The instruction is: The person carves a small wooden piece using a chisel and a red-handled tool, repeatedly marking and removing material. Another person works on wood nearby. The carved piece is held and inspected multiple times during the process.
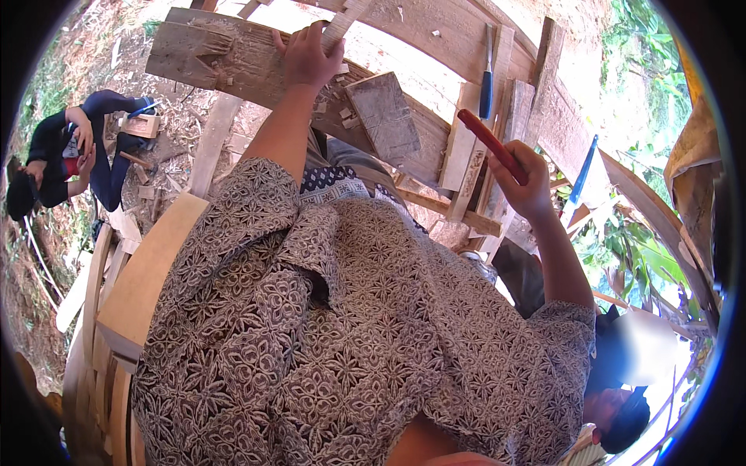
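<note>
While the person's left hand (pixel 311 60) grips a pale wooden strip (pixel 346 23) between thumb and fingers at a broad plank (pixel 256 60), the right hand (pixel 522 179), raised well apart from that strip, wraps around a red stick (pixel 491 143) jutting past its fingers

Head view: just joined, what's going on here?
Someone's left hand holds a wooden strip by a rough plank. The right hand grips a red, stick-like tool, held up. A blue-handled tool lies on the wood nearby. Another person sits off to the left.
</note>
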Action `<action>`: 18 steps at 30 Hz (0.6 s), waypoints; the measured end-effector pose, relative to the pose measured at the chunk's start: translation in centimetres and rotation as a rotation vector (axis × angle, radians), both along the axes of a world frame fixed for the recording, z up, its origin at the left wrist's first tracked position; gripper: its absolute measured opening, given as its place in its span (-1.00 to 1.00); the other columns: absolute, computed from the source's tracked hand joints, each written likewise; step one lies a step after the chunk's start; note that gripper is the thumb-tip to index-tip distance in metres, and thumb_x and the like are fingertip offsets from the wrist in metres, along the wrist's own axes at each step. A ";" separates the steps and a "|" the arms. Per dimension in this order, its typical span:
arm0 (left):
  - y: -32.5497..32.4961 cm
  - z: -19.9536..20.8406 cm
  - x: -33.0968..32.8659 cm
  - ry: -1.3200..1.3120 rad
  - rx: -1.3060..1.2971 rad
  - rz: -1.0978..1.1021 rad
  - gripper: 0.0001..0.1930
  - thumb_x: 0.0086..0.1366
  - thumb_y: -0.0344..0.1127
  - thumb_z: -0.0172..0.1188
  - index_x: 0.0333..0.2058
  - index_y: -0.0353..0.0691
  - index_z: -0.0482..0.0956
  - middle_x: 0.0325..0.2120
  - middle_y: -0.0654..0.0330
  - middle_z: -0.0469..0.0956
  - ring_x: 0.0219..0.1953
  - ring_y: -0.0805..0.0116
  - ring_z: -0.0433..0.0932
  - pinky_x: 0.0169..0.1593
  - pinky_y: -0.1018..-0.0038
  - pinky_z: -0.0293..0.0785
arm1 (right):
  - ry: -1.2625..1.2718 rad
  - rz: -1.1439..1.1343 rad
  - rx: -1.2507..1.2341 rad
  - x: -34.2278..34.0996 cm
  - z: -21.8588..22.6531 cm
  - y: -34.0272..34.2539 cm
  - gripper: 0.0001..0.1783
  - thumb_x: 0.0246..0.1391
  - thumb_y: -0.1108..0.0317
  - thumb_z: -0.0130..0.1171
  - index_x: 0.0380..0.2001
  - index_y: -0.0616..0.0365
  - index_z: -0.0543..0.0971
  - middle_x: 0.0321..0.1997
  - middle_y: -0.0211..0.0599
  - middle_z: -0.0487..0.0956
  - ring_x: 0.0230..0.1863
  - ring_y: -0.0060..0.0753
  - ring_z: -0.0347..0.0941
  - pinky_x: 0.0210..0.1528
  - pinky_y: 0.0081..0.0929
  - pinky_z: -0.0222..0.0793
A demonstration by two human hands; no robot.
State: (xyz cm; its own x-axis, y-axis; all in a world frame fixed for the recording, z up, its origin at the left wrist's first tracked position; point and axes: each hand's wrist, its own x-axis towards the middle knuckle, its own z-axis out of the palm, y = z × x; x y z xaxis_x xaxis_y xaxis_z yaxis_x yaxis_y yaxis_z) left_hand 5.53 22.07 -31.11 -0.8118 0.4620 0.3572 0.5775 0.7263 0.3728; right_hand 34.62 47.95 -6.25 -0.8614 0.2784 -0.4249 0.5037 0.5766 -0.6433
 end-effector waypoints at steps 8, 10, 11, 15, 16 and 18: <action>1.0 0.8 0.5 -0.021 0.014 -0.039 -0.55 0.26 0.09 0.26 -0.02 -0.06 0.61 -0.25 0.15 0.72 -0.03 0.13 0.65 0.43 -0.31 -0.15 | -0.025 0.023 0.047 -0.2 0.9 0.7 -0.81 0.19 0.28 0.31 -0.32 0.18 0.59 -0.59 -0.42 0.43 -0.54 -0.59 0.29 -0.45 -0.47 0.21; 1.4 2.3 0.8 -0.061 -0.024 -0.022 -0.51 0.23 0.09 0.28 0.01 -0.09 0.61 -0.19 0.10 0.71 -0.03 0.09 0.65 0.41 -0.29 -0.04 | -0.009 0.021 0.077 0.0 0.8 1.0 -0.77 0.21 0.23 0.31 -0.35 0.17 0.60 -0.61 -0.44 0.40 -0.55 -0.59 0.27 -0.46 -0.47 0.16; 1.6 2.9 1.0 -0.095 -0.032 -0.005 -0.49 0.20 0.08 0.31 0.02 -0.10 0.60 -0.17 0.08 0.69 0.00 0.06 0.62 0.43 -0.26 -0.04 | 0.000 0.006 0.068 0.0 0.6 1.0 -0.75 0.23 0.20 0.32 -0.36 0.16 0.60 -0.61 -0.45 0.39 -0.56 -0.60 0.25 -0.47 -0.47 0.14; 2.1 2.4 1.0 -0.043 -0.020 -0.016 -0.53 0.21 0.03 0.31 -0.01 -0.13 0.59 -0.17 0.05 0.67 0.03 0.01 0.59 0.43 -0.25 -0.03 | -0.075 -0.002 0.088 1.4 -1.3 2.2 -0.67 0.24 0.10 0.34 -0.38 0.16 0.60 -0.62 -0.48 0.35 -0.55 -0.61 0.21 -0.47 -0.46 0.09; 3.9 2.5 2.1 -0.042 -0.012 0.007 -0.54 0.22 0.03 0.30 -0.02 -0.14 0.59 -0.17 0.05 0.67 0.02 0.01 0.59 0.41 -0.26 -0.01 | -0.083 0.011 0.099 2.4 -1.3 4.5 -0.65 0.23 0.08 0.34 -0.39 0.16 0.60 -0.62 -0.48 0.34 -0.55 -0.61 0.21 -0.46 -0.46 0.09; 4.6 2.5 2.5 -0.028 -0.029 0.004 -0.54 0.23 0.03 0.29 -0.03 -0.14 0.58 -0.18 0.04 0.67 0.01 0.00 0.59 0.39 -0.27 0.03 | -0.135 -0.037 0.079 3.6 -2.6 5.8 -0.60 0.24 0.01 0.34 -0.39 0.16 0.59 -0.62 -0.48 0.32 -0.53 -0.58 0.21 -0.44 -0.45 0.10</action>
State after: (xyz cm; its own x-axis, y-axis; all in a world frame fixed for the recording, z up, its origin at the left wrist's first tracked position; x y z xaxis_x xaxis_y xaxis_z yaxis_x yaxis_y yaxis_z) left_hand 8.04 26.71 -28.62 -0.8229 0.4691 0.3206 0.5645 0.7392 0.3674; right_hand 38.25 53.78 -8.87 -0.7866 0.3457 -0.5116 0.6041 0.6023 -0.5218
